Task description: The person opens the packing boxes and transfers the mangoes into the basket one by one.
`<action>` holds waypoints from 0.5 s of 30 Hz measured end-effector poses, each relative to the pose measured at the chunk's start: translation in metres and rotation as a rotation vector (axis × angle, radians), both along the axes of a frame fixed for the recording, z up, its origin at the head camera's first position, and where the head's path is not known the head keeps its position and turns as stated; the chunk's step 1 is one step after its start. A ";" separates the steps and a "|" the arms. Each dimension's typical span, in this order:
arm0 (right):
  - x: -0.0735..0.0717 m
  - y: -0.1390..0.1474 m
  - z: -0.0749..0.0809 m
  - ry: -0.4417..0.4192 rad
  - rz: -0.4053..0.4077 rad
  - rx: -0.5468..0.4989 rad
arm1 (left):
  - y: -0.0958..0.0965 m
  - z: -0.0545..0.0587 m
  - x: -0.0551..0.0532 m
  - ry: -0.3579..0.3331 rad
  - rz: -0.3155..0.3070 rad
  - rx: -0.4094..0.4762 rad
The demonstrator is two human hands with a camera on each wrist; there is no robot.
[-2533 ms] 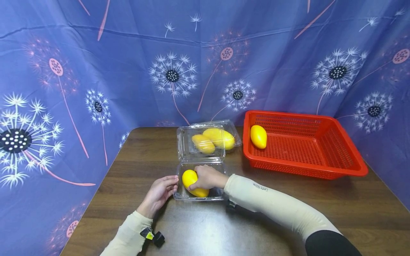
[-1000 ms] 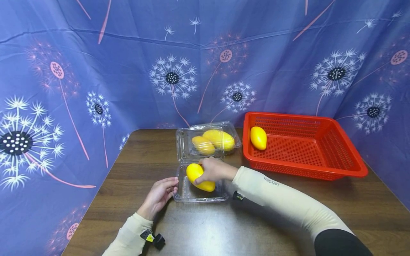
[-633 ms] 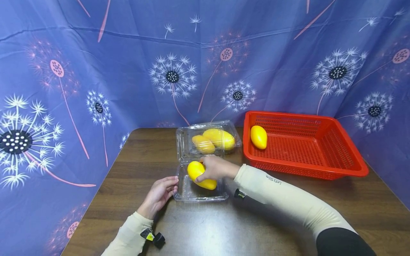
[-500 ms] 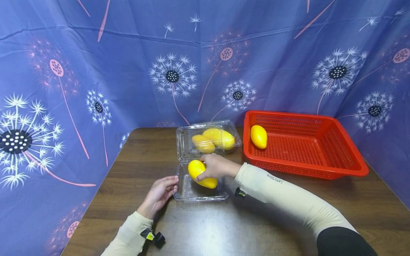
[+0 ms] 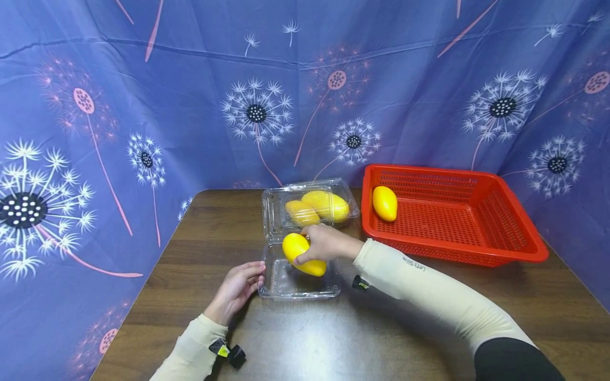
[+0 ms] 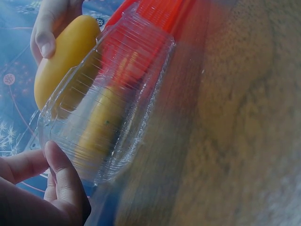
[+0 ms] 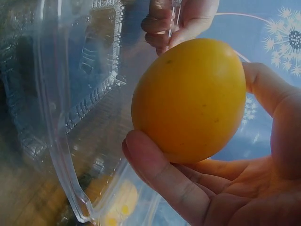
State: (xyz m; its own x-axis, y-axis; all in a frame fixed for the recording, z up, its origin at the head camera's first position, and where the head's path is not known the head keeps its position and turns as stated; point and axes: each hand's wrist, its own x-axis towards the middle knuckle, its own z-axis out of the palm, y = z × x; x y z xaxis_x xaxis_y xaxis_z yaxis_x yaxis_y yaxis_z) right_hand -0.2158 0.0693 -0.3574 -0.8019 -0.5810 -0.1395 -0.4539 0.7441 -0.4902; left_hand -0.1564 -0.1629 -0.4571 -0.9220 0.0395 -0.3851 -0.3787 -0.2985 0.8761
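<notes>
My right hand (image 5: pixel 326 244) grips a yellow mango (image 5: pixel 294 247) above the tray of a clear plastic clamshell container (image 5: pixel 293 290). In the right wrist view the fingers and thumb curl round the mango (image 7: pixel 188 103). My left hand (image 5: pixel 238 288) is at the container's left side. Up close, in the left wrist view, its thumb and finger (image 6: pixel 66 174) pinch the clear rim (image 6: pixel 44 125). The container's lid (image 5: pixel 274 211) stands raised at the back, and nothing lies in the tray beneath the mango.
Behind the raised lid is a second clear container (image 5: pixel 351 200) with mangoes (image 5: pixel 326 205) in it. At the right a red perforated basket (image 5: pixel 521 248) holds one mango (image 5: pixel 385 203) in its left end. A blue patterned cloth (image 5: pixel 200 132) hangs behind the wooden table (image 5: pixel 190 264).
The right hand has lifted the mango up from the tray, moving slightly back and to the right. My left hand has kept its place at the container's side.
</notes>
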 end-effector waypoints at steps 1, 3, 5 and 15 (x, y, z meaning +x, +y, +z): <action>0.000 0.001 0.000 0.006 0.001 0.002 | 0.000 0.000 0.000 0.001 -0.004 -0.003; -0.002 0.002 0.001 0.013 0.003 0.001 | 0.000 -0.001 0.000 -0.001 -0.002 -0.003; -0.002 0.003 0.002 0.011 0.001 -0.004 | 0.000 -0.002 0.000 0.004 -0.009 -0.006; -0.004 0.009 0.008 0.004 -0.027 -0.001 | -0.001 -0.001 0.000 0.016 -0.013 -0.002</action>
